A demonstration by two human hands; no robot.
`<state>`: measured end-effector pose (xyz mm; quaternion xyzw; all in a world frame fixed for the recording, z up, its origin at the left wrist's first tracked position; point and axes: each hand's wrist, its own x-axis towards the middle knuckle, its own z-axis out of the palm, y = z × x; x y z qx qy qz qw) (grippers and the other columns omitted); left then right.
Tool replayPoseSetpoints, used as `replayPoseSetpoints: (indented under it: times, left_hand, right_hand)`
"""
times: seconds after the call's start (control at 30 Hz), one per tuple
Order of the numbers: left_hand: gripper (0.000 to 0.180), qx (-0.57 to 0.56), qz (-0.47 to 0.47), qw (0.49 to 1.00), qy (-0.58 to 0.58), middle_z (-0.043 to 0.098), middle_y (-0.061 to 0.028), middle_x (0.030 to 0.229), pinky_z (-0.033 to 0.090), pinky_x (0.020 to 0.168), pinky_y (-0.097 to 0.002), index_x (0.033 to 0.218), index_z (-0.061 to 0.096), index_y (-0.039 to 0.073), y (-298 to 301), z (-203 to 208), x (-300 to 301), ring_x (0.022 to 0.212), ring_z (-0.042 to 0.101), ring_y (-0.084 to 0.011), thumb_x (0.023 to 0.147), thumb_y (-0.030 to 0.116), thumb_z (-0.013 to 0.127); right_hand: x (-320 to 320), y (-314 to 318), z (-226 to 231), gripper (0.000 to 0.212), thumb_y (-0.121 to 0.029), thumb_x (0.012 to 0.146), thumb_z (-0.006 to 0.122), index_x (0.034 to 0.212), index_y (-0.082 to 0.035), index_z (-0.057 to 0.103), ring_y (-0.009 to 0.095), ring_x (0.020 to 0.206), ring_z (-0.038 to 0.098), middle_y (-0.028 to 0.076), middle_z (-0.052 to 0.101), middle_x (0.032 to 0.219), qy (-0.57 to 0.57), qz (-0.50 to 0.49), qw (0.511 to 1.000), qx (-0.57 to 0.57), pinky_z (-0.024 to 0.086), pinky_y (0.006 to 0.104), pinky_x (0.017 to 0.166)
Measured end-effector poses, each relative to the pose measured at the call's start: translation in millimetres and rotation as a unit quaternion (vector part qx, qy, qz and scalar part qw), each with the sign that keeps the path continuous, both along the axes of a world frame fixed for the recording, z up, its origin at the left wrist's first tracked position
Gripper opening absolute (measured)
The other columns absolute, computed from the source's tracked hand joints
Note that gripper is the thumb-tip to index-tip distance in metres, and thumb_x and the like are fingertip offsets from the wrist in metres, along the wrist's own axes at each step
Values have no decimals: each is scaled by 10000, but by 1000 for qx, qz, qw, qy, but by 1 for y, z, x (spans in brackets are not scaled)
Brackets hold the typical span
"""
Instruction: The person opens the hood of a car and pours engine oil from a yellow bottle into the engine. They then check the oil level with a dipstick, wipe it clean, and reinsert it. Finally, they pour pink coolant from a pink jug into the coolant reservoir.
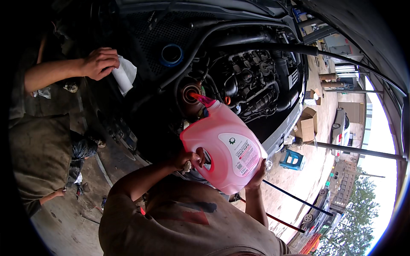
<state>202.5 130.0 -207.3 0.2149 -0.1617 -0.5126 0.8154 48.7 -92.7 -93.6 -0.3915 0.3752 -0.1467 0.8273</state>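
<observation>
A translucent pink jug [205, 141] with a white label is tilted in front of me, its neck pointing toward the engine bay. My left hand [188, 161] is wrapped round its handle. Against the jug's bottom end, my right hand [257, 174] grips and supports it. Red-pink liquid [197, 96] runs from the spout into the round filler opening [188, 88] below. Beyond that opening, a blue round cap [180, 56] lies on the dark mesh panel. At the left, another person's hand [101, 64] holds a folded white paper or cloth [124, 77].
The engine [252, 72] with hoses fills the bay right of the opening. A prop rod [358, 68] and the raised hood are at the upper right. A blue stool [292, 160], a cardboard box [306, 123] and parked cars stand beyond. The other person stands close on my left.
</observation>
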Motion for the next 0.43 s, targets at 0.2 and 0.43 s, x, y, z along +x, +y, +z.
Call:
replayPoseSetpoints:
  times: [0.2, 0.43]
  left_hand:
    - [305, 23, -26, 999, 12, 589, -113, 651, 345, 424, -252, 686, 527, 51, 4, 5, 2, 432, 448, -111, 761, 342, 580]
    - [284, 20, -32, 999, 19, 604, -133, 671, 355, 418, -250, 724, 550, 55, 4, -1, 0, 463, 480, -128, 770, 333, 584]
  right_hand:
    - [2, 2, 4, 682, -557, 945, 345, 1386, -38, 384, 329, 1130, 565, 178, 535, 1292, -4, 3, 1000, 2, 483, 461, 935]
    - [0, 1, 5, 727, -591, 924, 369, 1400, -41, 368, 343, 1155, 548, 185, 519, 1313, -11, 25, 999, 20, 465, 473, 958]
